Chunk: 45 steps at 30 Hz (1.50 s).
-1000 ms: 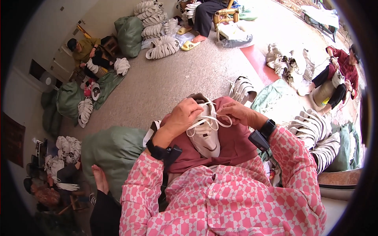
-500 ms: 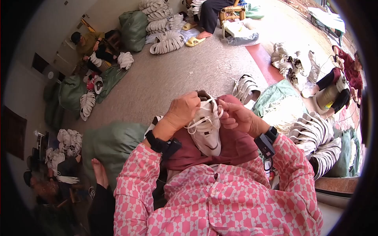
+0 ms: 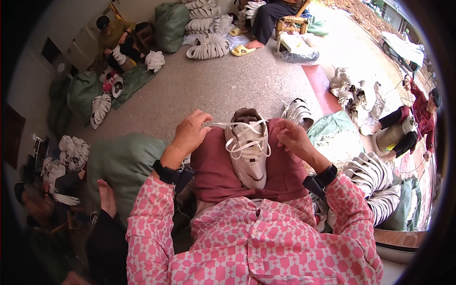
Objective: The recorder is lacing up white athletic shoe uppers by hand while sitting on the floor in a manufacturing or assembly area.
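Note:
A white and beige sneaker [image 3: 250, 166] with a brown collar rests toe toward me on my lap, between my thighs in dark red trousers. Its white shoelace [image 3: 239, 142] criss-crosses the tongue, with loose loops down both sides. My left hand [image 3: 189, 132], left of the shoe, pinches one lace end, which stretches from the top eyelets to the fingertips. On the other side, my right hand [image 3: 295, 140] has curled fingers close to the collar. The lace's other end runs toward these fingers, though the grip itself is partly hidden.
A green sack [image 3: 126, 166] bulges at my left, beside someone's bare foot [image 3: 107, 197]. Stacked shoe uppers [image 3: 368, 173] and a green-white sack [image 3: 335, 135] lie at my right. Other people sit around with shoes. Yellow slippers [image 3: 243, 50] lie across the floor.
My hands have moved apart from over the shoe's top, the left one outward to the left, the right one slightly right. The lace now stretches out sideways. The view has shifted slightly.

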Available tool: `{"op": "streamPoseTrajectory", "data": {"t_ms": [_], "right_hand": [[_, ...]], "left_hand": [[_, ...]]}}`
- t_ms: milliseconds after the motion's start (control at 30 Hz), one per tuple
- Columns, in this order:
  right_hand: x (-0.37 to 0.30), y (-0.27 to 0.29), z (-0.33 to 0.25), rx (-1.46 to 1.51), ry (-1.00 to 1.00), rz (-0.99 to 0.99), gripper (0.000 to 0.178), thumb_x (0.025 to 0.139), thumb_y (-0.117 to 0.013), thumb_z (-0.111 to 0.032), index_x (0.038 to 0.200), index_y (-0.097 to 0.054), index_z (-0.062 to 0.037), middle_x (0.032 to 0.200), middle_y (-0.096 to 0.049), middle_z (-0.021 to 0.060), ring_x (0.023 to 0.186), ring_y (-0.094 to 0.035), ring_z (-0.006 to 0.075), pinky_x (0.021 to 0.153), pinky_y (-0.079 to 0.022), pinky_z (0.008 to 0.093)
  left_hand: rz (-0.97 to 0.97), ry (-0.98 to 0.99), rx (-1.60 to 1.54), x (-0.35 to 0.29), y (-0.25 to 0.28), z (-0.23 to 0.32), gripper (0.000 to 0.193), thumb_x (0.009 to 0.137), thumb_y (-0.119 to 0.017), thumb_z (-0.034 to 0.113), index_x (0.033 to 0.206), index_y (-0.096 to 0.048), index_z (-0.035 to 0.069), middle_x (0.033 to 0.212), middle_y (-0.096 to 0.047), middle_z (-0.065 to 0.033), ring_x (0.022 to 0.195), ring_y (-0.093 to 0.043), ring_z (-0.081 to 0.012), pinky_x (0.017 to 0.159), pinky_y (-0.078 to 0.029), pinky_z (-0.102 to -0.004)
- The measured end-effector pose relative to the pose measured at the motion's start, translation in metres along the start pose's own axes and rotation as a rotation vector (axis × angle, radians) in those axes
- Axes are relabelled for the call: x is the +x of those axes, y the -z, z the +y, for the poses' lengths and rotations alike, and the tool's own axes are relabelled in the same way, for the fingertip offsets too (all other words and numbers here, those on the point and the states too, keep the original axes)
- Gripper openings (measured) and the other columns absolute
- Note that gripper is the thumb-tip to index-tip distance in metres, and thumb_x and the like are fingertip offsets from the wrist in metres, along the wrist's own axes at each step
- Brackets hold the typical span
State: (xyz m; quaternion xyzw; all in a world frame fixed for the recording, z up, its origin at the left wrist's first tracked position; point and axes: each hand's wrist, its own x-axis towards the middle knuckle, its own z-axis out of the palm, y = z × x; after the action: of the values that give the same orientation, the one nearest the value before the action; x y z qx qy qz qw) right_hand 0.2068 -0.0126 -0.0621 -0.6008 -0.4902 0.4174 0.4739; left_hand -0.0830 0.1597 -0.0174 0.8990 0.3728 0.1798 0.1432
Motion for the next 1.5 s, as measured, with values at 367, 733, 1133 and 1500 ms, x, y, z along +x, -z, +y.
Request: {"op": "streamPoseTrajectory", "data": {"t_ms": [367, 733, 1133, 1500], "right_hand": [[0.019, -0.029, -0.044, -0.508, 0.493, -0.053, 0.013, 0.082, -0.064, -0.007, 0.094, -0.067, -0.0094, 0.09, -0.06, 0.0092, 0.072, -0.063, 0.0286, 0.061, -0.049, 0.037], [0.05, -0.056, -0.039, -0.719, 0.718, -0.148, 0.006, 0.081, -0.065, -0.016, 0.086, -0.066, -0.0118, 0.084, -0.056, 0.0072, 0.073, -0.062, 0.0308, 0.06, -0.049, 0.0427], [0.062, -0.058, -0.043, -0.819, 0.646, -0.263, 0.008, 0.082, -0.063, -0.014, 0.085, -0.064, -0.0066, 0.092, -0.054, 0.0101, 0.082, -0.062, 0.0308, 0.068, -0.049, 0.044], [0.082, -0.025, -0.072, -1.104, 0.335, -0.402, 0.039, 0.081, -0.065, -0.04, 0.08, -0.071, -0.0013, 0.078, -0.068, 0.0136, 0.077, -0.067, 0.033, 0.068, -0.051, 0.0416]], "left_hand": [[0.002, -0.009, -0.358, -0.023, -0.009, 0.046, 0.018, 0.083, -0.071, 0.017, 0.09, -0.063, 0.003, 0.08, -0.065, -0.006, 0.073, -0.064, -0.0172, 0.068, -0.051, -0.0296], [0.204, -0.35, 0.051, -0.03, -0.03, 0.06, 0.019, 0.071, -0.068, 0.009, 0.088, -0.06, 0.007, 0.087, -0.057, -0.0107, 0.086, -0.059, -0.0309, 0.074, -0.05, -0.0405], [0.086, -0.213, -0.085, -0.02, -0.035, 0.054, 0.008, 0.082, -0.061, 0.011, 0.081, -0.061, 0.003, 0.08, -0.058, -0.0118, 0.079, -0.061, -0.0315, 0.07, -0.049, -0.0399], [-0.466, 0.333, -0.589, 0.002, -0.058, 0.008, 0.022, 0.089, -0.062, 0.023, 0.077, -0.063, 0.005, 0.07, -0.057, 0.0029, 0.063, -0.049, -0.0074, 0.057, -0.039, -0.0222]]}}
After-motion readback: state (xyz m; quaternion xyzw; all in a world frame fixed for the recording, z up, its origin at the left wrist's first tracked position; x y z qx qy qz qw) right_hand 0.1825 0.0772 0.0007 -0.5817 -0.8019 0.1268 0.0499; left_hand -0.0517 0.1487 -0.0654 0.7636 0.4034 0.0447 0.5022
